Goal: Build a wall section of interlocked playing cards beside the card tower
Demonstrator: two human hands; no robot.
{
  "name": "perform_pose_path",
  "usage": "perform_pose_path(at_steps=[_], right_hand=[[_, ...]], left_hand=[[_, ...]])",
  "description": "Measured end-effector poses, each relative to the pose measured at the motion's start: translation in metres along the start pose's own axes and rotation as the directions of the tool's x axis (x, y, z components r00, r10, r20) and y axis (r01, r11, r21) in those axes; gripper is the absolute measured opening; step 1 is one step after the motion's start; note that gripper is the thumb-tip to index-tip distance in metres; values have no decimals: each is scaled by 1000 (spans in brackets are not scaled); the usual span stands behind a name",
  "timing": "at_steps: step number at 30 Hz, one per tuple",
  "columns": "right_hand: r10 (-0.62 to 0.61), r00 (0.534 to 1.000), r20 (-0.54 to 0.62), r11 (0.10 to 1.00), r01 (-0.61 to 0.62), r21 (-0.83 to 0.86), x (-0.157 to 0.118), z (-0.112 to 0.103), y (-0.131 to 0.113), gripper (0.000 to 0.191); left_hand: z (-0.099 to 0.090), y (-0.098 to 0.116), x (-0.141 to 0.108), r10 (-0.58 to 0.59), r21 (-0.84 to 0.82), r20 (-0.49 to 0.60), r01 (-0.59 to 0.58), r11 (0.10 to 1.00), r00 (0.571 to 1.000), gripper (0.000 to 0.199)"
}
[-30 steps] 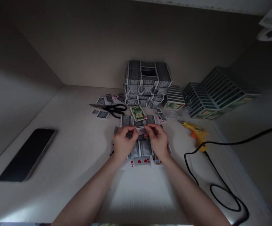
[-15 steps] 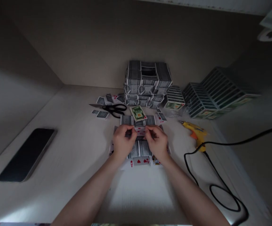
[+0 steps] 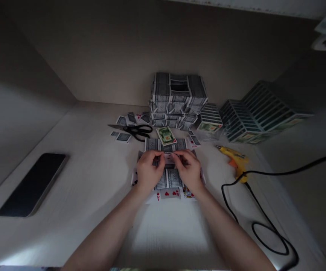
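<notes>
My left hand (image 3: pixel 151 168) and my right hand (image 3: pixel 187 168) face each other, thumbs and forefingers pinched on one small playing card (image 3: pixel 168 159) with red marks. The card is partly hidden by the fingers. Beneath them lies a flat arrangement of playing cards (image 3: pixel 167 178), mostly patterned backs up, with red hearts showing along its near edge. Touching its far side is a green card box (image 3: pixel 166 136). Farther back stands a block built of folded cards (image 3: pixel 178 98) with a rectangular opening in its top.
Black scissors (image 3: pixel 136 130) and loose card pieces (image 3: pixel 122 137) lie back left. A phone (image 3: pixel 33 184) rests at the left. A yellow glue gun (image 3: pixel 238 162) with a looping black cable (image 3: pixel 260 195) is on the right, before stacked card boxes (image 3: pixel 240 124).
The fingertips of both hands have moved slightly closer together along the card, and less of its face shows between them. The other objects keep their places.
</notes>
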State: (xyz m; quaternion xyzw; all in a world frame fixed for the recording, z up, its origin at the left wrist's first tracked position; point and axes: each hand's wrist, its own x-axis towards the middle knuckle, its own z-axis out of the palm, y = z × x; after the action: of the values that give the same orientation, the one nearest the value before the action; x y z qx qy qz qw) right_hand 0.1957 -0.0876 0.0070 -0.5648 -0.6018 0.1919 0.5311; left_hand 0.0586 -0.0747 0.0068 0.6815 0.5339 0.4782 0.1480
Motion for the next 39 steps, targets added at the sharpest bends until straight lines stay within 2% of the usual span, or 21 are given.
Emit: perform_pose_path(at_steps=[9,15,23,27,35,39], right_hand=[[-53,998,-17,998,53,-34,2,-1,-1,10],[-80,997,-9,996,79,-27,3,-2,-1,10],[-89,996,-19,992,87,-90,0,-1,-5,9],[-94,995,-28,989,90,-115,-2,0,-5,9],[-166,986,0,980,164,-115,-4,1,-4,9],[-93,996,-9,990,92,-106,-5,2,-4,9]], left_hand=[[-1,2,2,-35,-69,60,39,997,998,14],[-3,4,5,34,-109,108,-22,994,994,15],[-3,4,2,94,-2,77,-94,996,993,9],[-2,5,2,114,-1,67,-114,993,991,7],[0,6,-1,125,48,15,-126,991,992,8],[0,8,-2,126,52,-15,-125,991,992,6]])
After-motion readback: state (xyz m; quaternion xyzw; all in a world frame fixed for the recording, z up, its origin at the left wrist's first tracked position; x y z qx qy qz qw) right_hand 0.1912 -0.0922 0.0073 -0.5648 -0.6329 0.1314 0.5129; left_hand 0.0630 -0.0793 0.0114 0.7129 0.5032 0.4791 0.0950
